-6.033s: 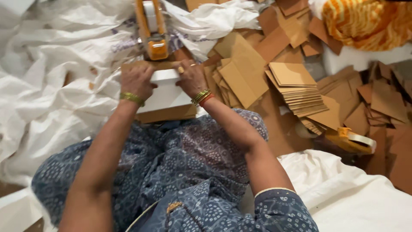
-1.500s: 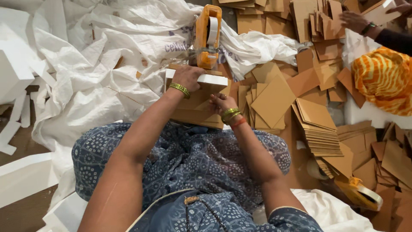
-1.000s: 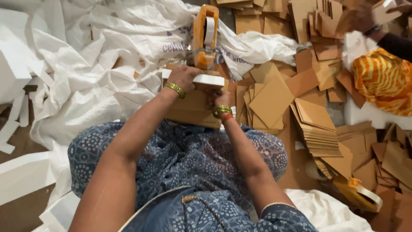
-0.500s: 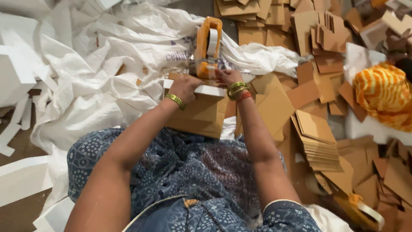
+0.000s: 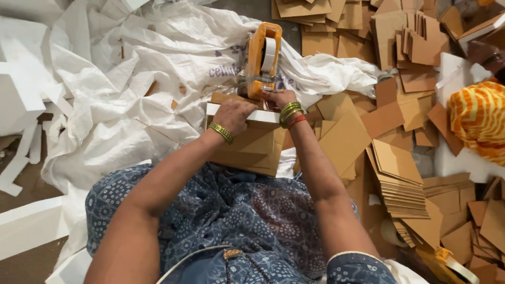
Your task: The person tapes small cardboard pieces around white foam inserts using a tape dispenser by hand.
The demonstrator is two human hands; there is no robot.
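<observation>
The left hand (image 5: 234, 113) presses the cardboard bundle (image 5: 247, 144); the right hand (image 5: 279, 98) grips the orange tape dispenser (image 5: 261, 58).

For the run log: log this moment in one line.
left hand: presses cardboard box | right hand: on orange tape dispenser

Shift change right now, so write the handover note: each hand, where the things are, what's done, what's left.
Left hand: pressing down on the white foam slab atop the cardboard bundle in the lap.
Right hand: at the base of the orange tape dispenser, at the bundle's far edge.
Done: bundle stacked, dispenser in place.
Left: no tape visible across the bundle yet.
Cut cardboard stack lies to the right.
</observation>
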